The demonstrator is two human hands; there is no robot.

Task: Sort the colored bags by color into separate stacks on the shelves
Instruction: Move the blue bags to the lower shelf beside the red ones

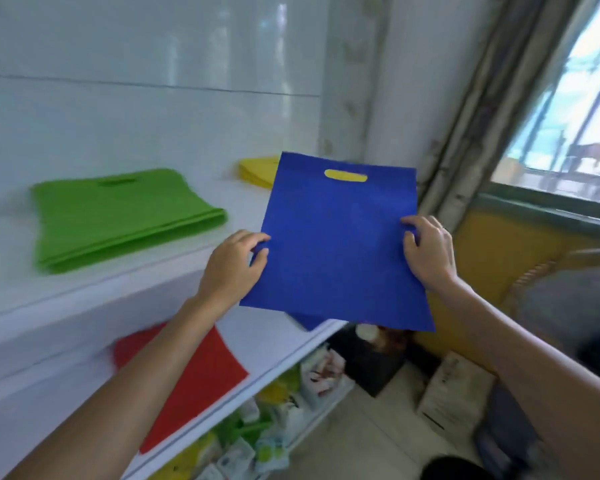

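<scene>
I hold a flat blue bag [336, 244] with a cut-out handle in the air in front of the shelves. My left hand [234, 265] pinches its left edge and my right hand [428, 249] pinches its right edge. On the upper shelf [125, 278] lies a stack of green bags [118, 216], and a stack of yellow bags [257, 171] sits further back, partly hidden by the blue bag. The lower shelf [274, 341] carries a red bag [201, 379] under my left forearm and a corner of another blue bag [307, 322] just below the held one.
White tiled wall behind the shelves. Under the lower shelf stand assorted packets and bottles [264, 427]. On the floor to the right are a black bag [371, 358] and a cardboard box [454, 389]. A window [568, 109] is at the upper right.
</scene>
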